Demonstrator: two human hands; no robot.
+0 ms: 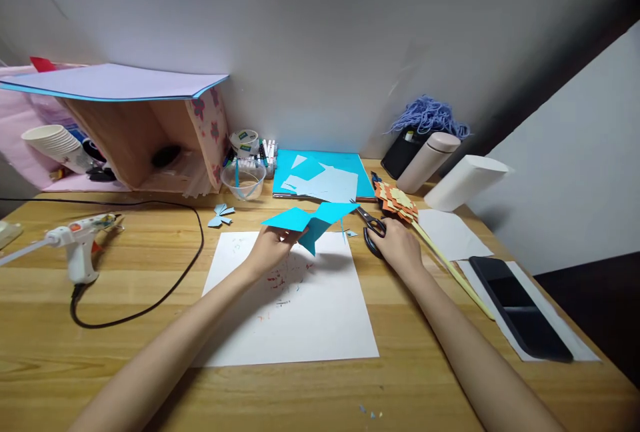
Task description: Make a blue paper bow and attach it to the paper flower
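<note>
My left hand (271,249) pinches a folded piece of blue paper (310,219) and holds it up above a white sheet (295,312) on the wooden desk. My right hand (397,245) is closed over the black handles of a pair of scissors (373,227) that lies on the desk just right of the sheet, blades pointing away toward the blue paper. Small paper scraps dot the white sheet under the left hand.
A glue gun (77,245) with a black cord (165,279) lies at left. A blue board with paper cutouts (323,175), a plastic cup (243,181), a small paper butterfly (221,215), a patterned paper fan on a stick (400,202), bottles (427,162) and a black phone (517,305) surround the sheet.
</note>
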